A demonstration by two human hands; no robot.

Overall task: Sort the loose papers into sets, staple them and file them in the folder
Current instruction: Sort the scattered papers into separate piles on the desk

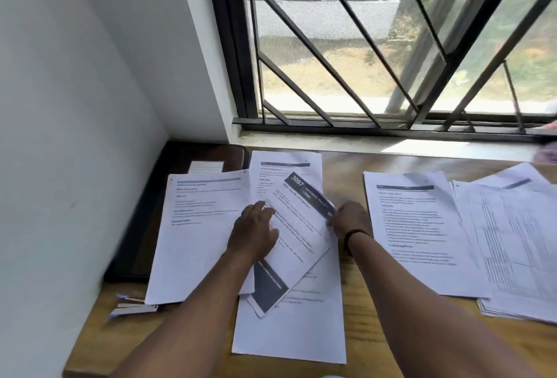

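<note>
A tilted paper set with a dark "3087" header (297, 228) lies across a white sheet (289, 329) in the middle of the wooden desk. My left hand (254, 231) rests on the set's left edge with its fingers spread over the page. My right hand (348, 219) pinches the set's right edge near the header. Another sheet (196, 236) lies to the left, partly over a dark folder (141, 220) against the wall. A stapler (134, 309) sits at the front left.
Two more paper piles lie on the right: a text page (413, 233) and a stack with tables (518, 251). The white wall (60, 136) bounds the left side. A barred window (391, 45) and its sill (361, 139) run along the back.
</note>
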